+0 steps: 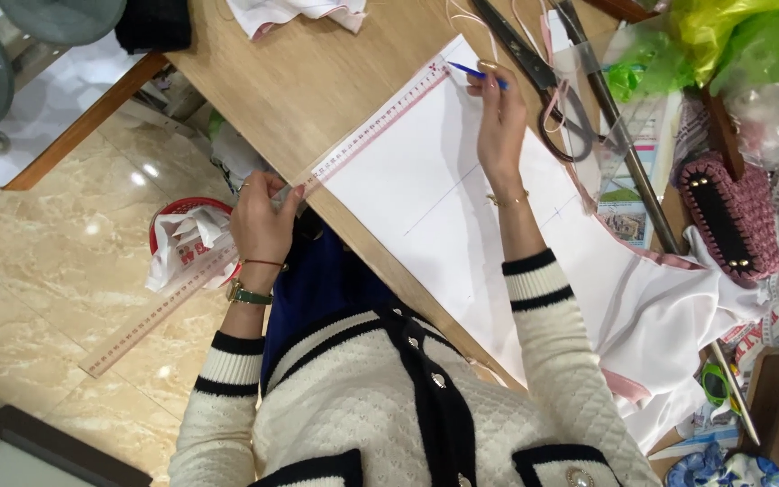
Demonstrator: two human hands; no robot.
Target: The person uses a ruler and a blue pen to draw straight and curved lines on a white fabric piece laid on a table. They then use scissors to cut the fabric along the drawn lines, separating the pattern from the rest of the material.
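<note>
My left hand (261, 221) pinches the long clear ruler (272, 234) lying along the white paper's (426, 180) edge, overhanging the desk (317, 81). My right hand (500, 122) grips a blue pen (475, 72) at the paper's far corner, scissors (534, 68) just beside.

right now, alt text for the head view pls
Seen from above, a person's right hand holds a blue pen at the ruler lying along the white paper, while the left hand steadies the ruler. Scissors lie nearby.
</note>
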